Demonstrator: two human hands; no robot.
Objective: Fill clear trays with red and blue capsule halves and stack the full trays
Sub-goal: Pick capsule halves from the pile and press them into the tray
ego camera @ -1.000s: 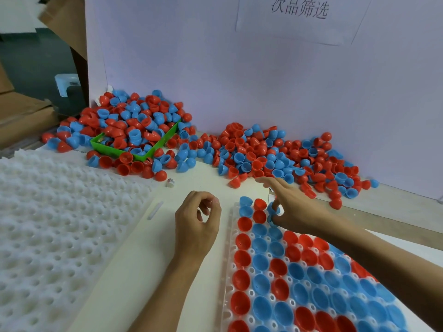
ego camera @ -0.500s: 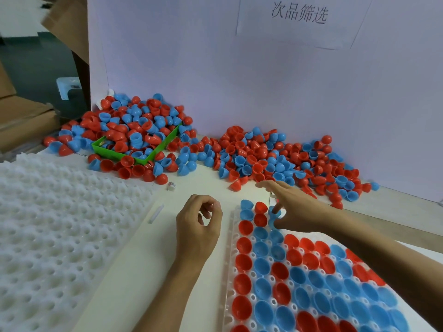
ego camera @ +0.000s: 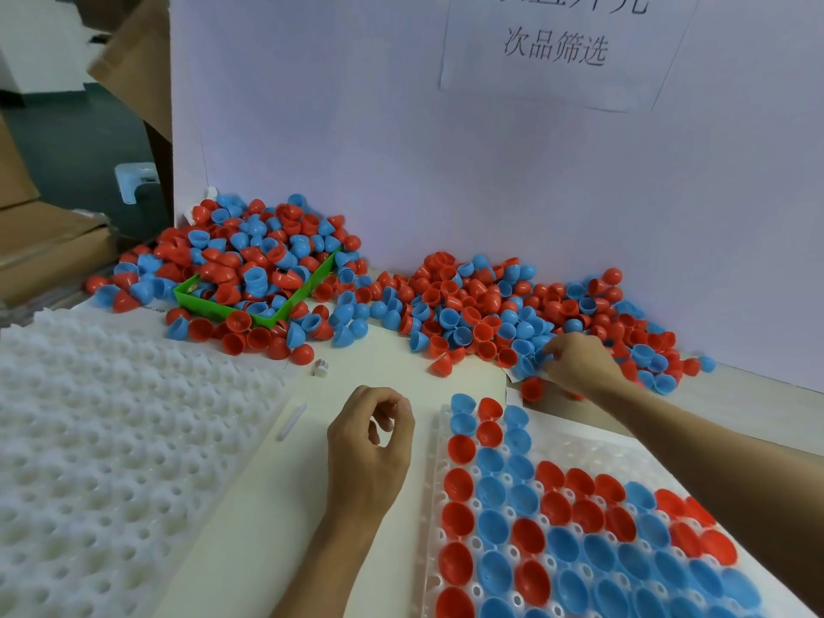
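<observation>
A clear tray (ego camera: 584, 448) lies at the lower right, most of its cups filled with red and blue capsule halves (ego camera: 526, 501); its far right cups are bare. Beyond it a loose pile of red and blue halves (ego camera: 472, 305) lies against the white board. My right hand (ego camera: 579, 365) reaches into the pile's front edge, fingertips curled round a blue capsule half (ego camera: 528, 365). My left hand (ego camera: 370, 448) rests on the table left of the tray, fingers loosely curled, nothing visible in it.
A second pile of halves (ego camera: 249, 247) covers a green tray (ego camera: 267, 322) at the back left. A stack of white dimpled trays (ego camera: 89, 439) fills the left side. A small white piece (ego camera: 320, 367) and a white stick (ego camera: 292, 421) lie between. Cardboard boxes (ego camera: 44, 252) stand far left.
My right hand has left the tray's far corner and moved back and right into the pile. The left hand has stayed in place.
</observation>
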